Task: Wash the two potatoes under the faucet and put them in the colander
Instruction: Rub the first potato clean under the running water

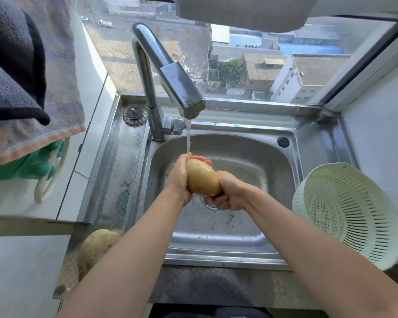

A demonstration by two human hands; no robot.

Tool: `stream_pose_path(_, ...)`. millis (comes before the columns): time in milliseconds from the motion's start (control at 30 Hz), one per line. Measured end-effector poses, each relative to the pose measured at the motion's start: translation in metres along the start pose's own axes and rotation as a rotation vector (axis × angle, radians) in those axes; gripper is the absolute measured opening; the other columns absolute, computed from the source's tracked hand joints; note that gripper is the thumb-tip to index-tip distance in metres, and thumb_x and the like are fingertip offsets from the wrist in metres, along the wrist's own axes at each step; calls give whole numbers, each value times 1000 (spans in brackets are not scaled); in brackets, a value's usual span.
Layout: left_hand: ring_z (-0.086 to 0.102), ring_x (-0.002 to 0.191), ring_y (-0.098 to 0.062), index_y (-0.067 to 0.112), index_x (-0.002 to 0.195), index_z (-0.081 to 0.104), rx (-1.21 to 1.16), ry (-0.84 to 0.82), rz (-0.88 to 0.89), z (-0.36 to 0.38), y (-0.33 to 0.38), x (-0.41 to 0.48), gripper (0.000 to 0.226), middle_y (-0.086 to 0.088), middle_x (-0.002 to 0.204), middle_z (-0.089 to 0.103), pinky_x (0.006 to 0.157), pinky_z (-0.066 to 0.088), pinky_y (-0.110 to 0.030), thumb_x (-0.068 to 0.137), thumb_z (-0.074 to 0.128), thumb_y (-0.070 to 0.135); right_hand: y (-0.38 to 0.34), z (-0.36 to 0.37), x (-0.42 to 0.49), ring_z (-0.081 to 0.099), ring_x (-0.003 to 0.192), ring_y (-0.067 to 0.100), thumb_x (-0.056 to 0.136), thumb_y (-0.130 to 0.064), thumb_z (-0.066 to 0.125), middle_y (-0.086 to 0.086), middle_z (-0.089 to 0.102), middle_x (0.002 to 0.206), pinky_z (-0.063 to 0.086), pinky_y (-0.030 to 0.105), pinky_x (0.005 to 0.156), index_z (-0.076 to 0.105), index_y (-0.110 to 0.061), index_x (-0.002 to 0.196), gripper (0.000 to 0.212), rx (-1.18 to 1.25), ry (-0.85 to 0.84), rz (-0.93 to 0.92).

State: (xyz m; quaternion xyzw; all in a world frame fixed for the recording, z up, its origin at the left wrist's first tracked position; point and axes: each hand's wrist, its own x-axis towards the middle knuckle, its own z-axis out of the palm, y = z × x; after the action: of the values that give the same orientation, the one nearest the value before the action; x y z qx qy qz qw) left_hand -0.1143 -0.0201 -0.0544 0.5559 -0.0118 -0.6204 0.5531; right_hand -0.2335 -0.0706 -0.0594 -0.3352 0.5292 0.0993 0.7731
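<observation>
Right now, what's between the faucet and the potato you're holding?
Only a thin stream of water, falling from the faucet to the potato at its top end. The head view shows it.

A wet potato (202,180), tan and smooth, is getting rinsed beneath the running chrome faucet (170,74); the second potato (97,249) is lying at seven o'clock, the white slotted colander (347,212) is leaning tilted at three o'clock.

Left grip (179,177) curled, right grip (228,195) cupped — close together
</observation>
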Motion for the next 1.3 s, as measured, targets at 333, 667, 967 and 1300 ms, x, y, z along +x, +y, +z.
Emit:
stream_pose_path(333, 64, 84, -26, 25, 91, 66, 26, 233, 77, -3, 0, -7, 28, -10, 99, 67, 69, 56, -37, 95, 48, 46, -4, 18, 2, 64, 58, 20, 93, -62, 30, 17, 70, 85, 48, 21, 45, 62, -7, 106, 65, 145, -38, -102)
stream_pose_path(667, 62, 66, -18, 15, 96, 70, -111, 154, -7, -10, -5, -9, 12, -3, 80, 69, 45, 47, -22, 91, 66, 24, 3, 5, 0, 51, 39, 20, 86, -72, 33, 19, 62, 69, 26, 13, 26, 63, 0, 95, 79, 344, -22, -164)
stream_pose_path(967, 47, 62, -14, 13, 64, 54, 307, 350, 194, -18, -11, -2, 39, -2, 61, 51, 59, 38, -25, 100, 54, 28, -2, 0, -10, 49, 34, 19, 90, -69, 27, 20, 66, 65, 25, 13, 25, 60, -1, 98, 76, 183, -13, -131)
stream_pose_path(1300, 59, 101, -20, 22, 132, 47, 290, 162, 251, -2, -10, -18, 48, 3, 113, 55, 75, 58, -39, 92, 63, 41, -9, 29, 5, 67, 53, 37, 86, -69, 33, 24, 73, 79, 47, 32, 48, 63, -6, 102, 72, -163, 383, -343)
